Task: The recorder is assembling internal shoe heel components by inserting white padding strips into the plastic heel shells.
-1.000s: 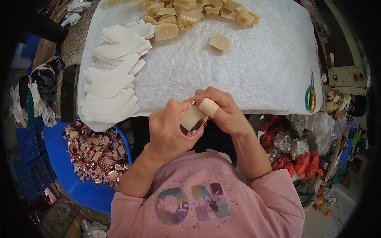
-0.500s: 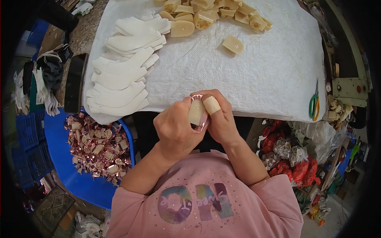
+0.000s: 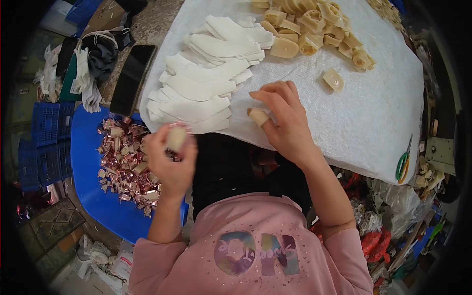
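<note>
At the near left, my left hand [image 3: 173, 160] is closed around a shoe heel [image 3: 176, 138] covered in shiny pink, its beige face turned up; motion blurs it a little. The hand is at the edge of a blue tub [image 3: 88, 187], which holds many similar pink-covered heels [image 3: 123, 162]. Over the near edge of the white-sheeted table, my right hand [image 3: 287, 120] is open with nothing in it, fingers apart and tape round the thumb. White curved cut pieces [image 3: 196, 88] lie overlapped on the sheet. Beyond them is a heap of bare beige heels [image 3: 314, 29]; one beige heel [image 3: 333, 80] lies apart.
A black phone [image 3: 132, 78] rests left of the sheet, beside gloves and dark cloth [image 3: 98, 59]. Scissors with green and orange handles [image 3: 403, 167] lie at the right edge. Blue crates [image 3: 49, 123] stand far left; plastic bags [image 3: 398, 206] crowd the lower right.
My hands have parted. The left has carried the pink-covered heel left to the tub's edge; the right has let go of it and opened above the sheet. The whole view has shifted.
</note>
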`<state>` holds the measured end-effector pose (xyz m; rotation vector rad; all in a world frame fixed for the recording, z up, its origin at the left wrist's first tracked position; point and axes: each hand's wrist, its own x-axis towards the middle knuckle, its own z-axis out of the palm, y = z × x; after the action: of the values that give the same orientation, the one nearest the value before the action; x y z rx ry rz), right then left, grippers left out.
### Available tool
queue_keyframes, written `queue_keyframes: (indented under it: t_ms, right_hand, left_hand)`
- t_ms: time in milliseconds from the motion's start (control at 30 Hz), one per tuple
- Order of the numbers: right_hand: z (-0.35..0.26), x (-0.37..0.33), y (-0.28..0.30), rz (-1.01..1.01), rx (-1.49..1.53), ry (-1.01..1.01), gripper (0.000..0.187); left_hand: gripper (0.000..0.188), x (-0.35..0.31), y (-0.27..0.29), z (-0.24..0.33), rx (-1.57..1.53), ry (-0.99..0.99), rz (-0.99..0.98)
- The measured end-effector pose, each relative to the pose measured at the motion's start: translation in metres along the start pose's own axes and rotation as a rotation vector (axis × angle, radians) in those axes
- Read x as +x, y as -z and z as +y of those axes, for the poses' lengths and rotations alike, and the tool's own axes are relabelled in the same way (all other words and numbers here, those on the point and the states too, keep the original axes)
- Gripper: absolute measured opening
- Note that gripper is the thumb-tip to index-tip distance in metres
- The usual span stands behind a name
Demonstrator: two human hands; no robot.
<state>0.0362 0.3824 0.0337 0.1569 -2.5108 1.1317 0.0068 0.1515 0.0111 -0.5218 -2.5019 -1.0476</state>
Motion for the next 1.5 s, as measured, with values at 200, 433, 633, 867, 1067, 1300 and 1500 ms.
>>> queue_keyframes:
  t_ms: [200,433,633,867,1067,1300,1500]
  right_hand:
    - [0.0,0.022,-0.02,-0.023,-0.119,0.076,0.033]
    - [0.001,0.033,-0.036,0.045,-0.328,-0.114,0.023]
    - [-0.006,0.033,-0.047,0.052,-0.263,-0.122,0.012]
    - [-0.016,0.038,-0.034,-0.063,0.033,-0.227,0.009]
    - [-0.043,0.062,0.014,0.15,1.0,-0.48,0.015]
    - [-0.025,0.031,0.009,0.025,0.843,-0.482,0.014]
    - [-0.005,0.002,-0.006,-0.161,0.299,-0.158,0.014]
  left_hand:
    - [0.043,-0.021,0.075,-0.105,0.613,0.228,0.258]
    - [0.039,0.008,0.05,-0.064,0.426,0.04,0.252]
    - [0.032,0.027,-0.017,0.003,-0.154,-0.395,-0.042]
    - [0.033,0.029,-0.046,0.02,-0.043,-0.487,-0.246]
    - [0.032,0.03,-0.045,0.023,-0.064,-0.48,-0.248]
    - [0.021,0.036,-0.03,0.036,-0.381,-0.188,-0.215]
    - [0.018,0.033,-0.033,0.048,-1.122,0.535,-0.322]
